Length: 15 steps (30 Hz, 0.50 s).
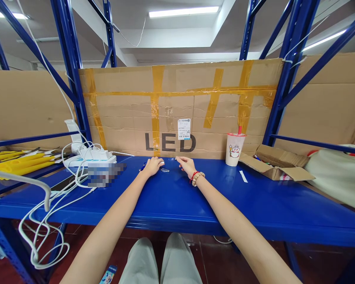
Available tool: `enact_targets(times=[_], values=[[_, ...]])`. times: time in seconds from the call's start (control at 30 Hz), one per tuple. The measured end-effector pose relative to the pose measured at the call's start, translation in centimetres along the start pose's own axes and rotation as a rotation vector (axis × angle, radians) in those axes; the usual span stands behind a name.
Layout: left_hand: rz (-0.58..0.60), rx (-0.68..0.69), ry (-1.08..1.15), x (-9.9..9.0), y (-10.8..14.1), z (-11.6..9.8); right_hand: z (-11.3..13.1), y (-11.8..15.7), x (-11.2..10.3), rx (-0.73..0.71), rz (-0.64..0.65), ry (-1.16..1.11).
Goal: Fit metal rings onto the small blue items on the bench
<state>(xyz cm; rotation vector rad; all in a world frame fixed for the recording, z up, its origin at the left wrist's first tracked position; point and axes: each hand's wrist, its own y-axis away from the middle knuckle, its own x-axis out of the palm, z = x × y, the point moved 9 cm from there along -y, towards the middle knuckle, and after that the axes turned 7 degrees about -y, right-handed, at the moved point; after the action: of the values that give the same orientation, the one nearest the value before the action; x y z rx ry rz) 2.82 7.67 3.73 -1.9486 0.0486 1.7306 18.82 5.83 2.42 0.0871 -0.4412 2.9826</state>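
My left hand (153,166) rests on the blue shelf top (171,197), its fingers curled together. What they hold, if anything, is too small to make out. A small dark blue item (142,167) pokes out by its left side. To the right of that hand lies a small shiny metal loop (165,170). My right hand (187,165), with a beaded bracelet at the wrist, has thumb and forefinger pinched together, pointing left. A tiny shiny bit (172,159) shows near those fingertips. Its shape is not clear.
Left of my hands, a white power strip (103,157) and tangled white cables (77,179) spread over the edge; yellow-handled tools (26,163) lie beyond. At right stand a paper cup (234,150) with straw and an open cardboard box (276,161). A cardboard panel (124,114) closes the back.
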Motion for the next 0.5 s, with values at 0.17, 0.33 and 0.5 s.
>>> enact_targets(times=[0.17,0.33,0.5], values=[[0.031,-0.029,-0.079,0.1,0.3,2.0,0.1,0.1,0.2,-0.009,0.013,0.026],[0.046,0.029,-0.105,0.0,0.2,1.4,0.1,0.0,0.2,-0.031,0.019,0.083],[0.037,0.063,-0.126,-0.5,0.2,0.8,0.2,-0.2,0.3,-0.068,0.037,0.204]])
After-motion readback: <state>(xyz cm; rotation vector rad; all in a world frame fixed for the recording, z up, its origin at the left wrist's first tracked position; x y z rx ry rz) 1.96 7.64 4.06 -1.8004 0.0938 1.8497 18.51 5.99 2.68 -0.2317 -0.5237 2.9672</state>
